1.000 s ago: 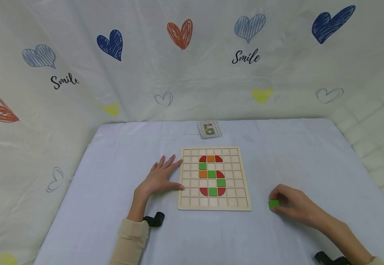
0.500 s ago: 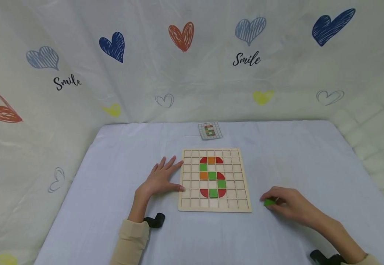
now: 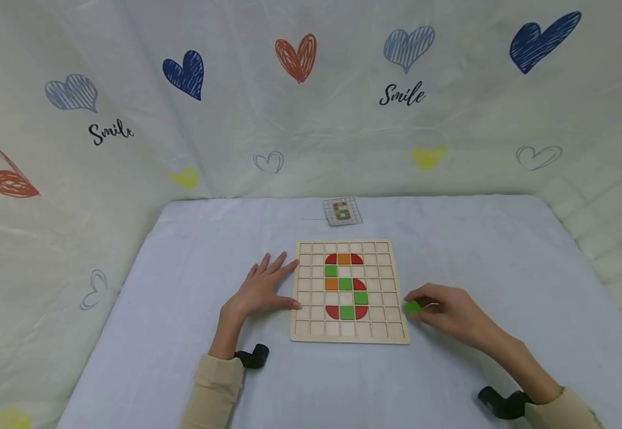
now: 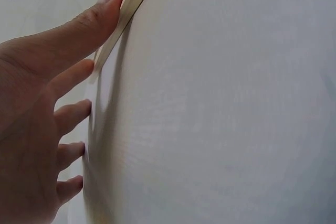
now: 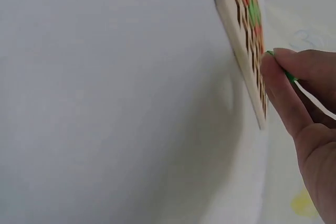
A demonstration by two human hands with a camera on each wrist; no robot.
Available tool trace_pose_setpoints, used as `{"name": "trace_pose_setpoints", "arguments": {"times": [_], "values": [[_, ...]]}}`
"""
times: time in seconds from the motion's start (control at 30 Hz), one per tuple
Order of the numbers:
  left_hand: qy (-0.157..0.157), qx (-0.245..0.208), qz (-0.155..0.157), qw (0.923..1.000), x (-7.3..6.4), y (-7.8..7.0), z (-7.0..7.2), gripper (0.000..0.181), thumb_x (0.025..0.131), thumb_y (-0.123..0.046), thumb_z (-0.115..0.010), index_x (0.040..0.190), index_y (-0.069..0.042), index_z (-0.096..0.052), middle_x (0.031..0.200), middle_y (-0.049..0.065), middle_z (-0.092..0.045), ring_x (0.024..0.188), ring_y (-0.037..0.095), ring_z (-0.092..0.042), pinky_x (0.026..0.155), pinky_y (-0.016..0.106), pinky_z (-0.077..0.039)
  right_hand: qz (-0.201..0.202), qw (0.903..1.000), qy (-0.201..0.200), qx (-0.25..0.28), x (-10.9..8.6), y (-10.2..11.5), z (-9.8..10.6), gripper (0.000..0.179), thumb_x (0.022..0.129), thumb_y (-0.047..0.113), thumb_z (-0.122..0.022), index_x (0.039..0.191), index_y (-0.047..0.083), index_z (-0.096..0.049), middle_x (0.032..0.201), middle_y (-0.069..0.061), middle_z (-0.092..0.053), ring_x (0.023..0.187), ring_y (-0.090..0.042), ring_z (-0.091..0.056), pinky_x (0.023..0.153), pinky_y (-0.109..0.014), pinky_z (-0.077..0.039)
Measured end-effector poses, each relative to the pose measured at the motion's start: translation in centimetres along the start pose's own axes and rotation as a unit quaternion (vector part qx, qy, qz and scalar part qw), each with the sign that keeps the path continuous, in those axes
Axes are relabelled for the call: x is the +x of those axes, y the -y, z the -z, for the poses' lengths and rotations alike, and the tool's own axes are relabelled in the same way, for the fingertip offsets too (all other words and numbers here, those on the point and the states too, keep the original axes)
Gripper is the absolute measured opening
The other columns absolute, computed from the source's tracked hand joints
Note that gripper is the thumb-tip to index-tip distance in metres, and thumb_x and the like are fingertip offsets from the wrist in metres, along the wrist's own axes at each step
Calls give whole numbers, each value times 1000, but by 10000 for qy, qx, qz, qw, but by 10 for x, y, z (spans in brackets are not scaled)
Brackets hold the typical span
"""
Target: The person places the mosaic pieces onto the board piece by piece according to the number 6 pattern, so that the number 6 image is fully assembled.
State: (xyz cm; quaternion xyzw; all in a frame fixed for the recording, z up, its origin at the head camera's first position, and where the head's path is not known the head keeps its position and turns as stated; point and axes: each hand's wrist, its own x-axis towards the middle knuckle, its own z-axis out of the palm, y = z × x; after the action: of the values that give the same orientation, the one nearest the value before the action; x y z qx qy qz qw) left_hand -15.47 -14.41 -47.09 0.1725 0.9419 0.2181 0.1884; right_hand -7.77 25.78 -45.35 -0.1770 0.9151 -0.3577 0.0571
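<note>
A square wooden grid board [image 3: 311, 332] lies mid-table, with red rounded, orange square and green square tiles set in its cells in an S-like figure. My left hand [image 3: 260, 292] is spread at the board's left edge, thumb and index fingertip touching its rim; in the left wrist view the thumb [image 4: 100, 22] lies along that wooden edge. My right hand [image 3: 450, 310] pinches a green tile [image 3: 412, 307] between thumb and fingers, right at the board's right edge. In the right wrist view only a thin strip of the green tile [image 5: 287, 72] shows between the fingertips.
A small card [image 3: 342, 211] printed with a gridded, coloured figure lies behind the board near the table's back edge. White cloth [image 3: 225, 232] covers the table. A curtain [image 3: 343, 119] with hearts hangs behind it. Black wrist cameras sit by both sleeves.
My right hand has carried the green tile leftward and slightly away from me, from the table's right side to the board's right edge. The left hand keeps its place on the board.
</note>
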Motion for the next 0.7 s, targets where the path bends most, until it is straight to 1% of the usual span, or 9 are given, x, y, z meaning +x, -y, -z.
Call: {"name": "trace_pose_setpoints", "arguments": {"times": [0.1,0.3,0.37,0.5,0.7], "values": [[-25,5,-6,10000,0,0,0,99,82,-54,-82,163,-28,-31,174,4,-14,160,40,3,128,62,-4,28,9999,6,104,9,5,-5,33,84,-6,-76,114,9,-74,111,-1,-75,97,-18,-71,82,-29,-63],[1,31,20,10000,1,1,0,99,82,-55,-82,163,-29,-31,174,3,-13,160,39,3,128,61,-4,203,9993,67,291,23,10,-11,36,86,-7,-74,118,8,-74,114,-2,-74,99,-19,-71,84,-31,-63],[9,28,40,10000,1,0,1,99,82,-55,-82,163,-30,-31,174,3,-13,160,38,4,128,61,-3,263,9990,75,363,27,11,-13,36,86,-6,-75,120,6,-74,114,-3,-74,99,-20,-71,84,-32,-63],[19,3,46,10000,1,0,1,99,82,-54,-82,163,-30,-31,174,3,-13,161,38,4,128,60,-3,239,9986,144,460,35,13,-20,36,87,-1,-78,122,4,-74,112,-5,-73,97,-19,-69,85,-31,-62],[-24,-3,-1,10000,1,2,0,99,82,-55,-82,163,-30,-31,174,3,-14,160,38,3,128,61,-4,294,9977,217,562,47,17,-30,36,86,3,-80,122,3,-74,109,-5,-72,94,-16,-69,85,-31,-62]]}}
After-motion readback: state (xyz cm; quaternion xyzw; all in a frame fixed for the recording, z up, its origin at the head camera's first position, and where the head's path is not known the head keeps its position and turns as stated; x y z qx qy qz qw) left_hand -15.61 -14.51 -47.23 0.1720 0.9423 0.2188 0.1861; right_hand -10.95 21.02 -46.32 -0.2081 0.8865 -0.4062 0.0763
